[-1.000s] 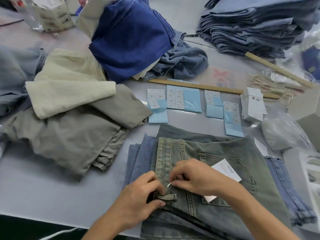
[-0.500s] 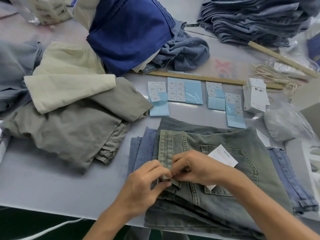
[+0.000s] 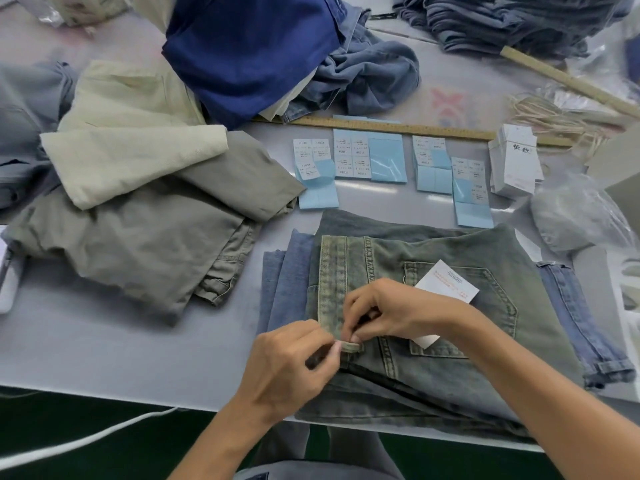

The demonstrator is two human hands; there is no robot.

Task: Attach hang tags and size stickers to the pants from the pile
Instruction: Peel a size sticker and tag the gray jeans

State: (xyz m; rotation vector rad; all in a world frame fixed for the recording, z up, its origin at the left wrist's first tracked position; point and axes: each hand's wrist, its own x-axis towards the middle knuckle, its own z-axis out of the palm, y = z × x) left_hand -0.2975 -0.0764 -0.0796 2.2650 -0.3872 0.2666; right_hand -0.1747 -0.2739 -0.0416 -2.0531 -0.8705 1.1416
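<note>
The faded grey-green denim pants [image 3: 433,341] lie folded on a short stack of blue jeans at the near edge of the pale grey desk [image 3: 104,348], waistband to the left and back pocket up. A white rectangular paper hang tag [image 3: 446,282] rests on that pocket, partly hidden under the right wrist. The small denim belt loop [image 3: 351,347] on the waistband sits right between the two hands: the left hand [image 3: 287,368] pinches its left end with thumb and curled fingers, and the right hand [image 3: 391,311] has its fingers [image 3: 355,337] curled down onto the loop's top edge, pinching there; whether a tag string is between them cannot be told.

Beyond the pants lie light blue sticker sheets with white size stickers [image 3: 351,157] in a row, just before a long wooden ruler [image 3: 398,128], with a stack of white hang tags [image 3: 516,161] to the right.

Compared with half a second earlier, both hands remain on the loop, the left hand sits slightly lower, and the tag is in the same place on the pocket.
</note>
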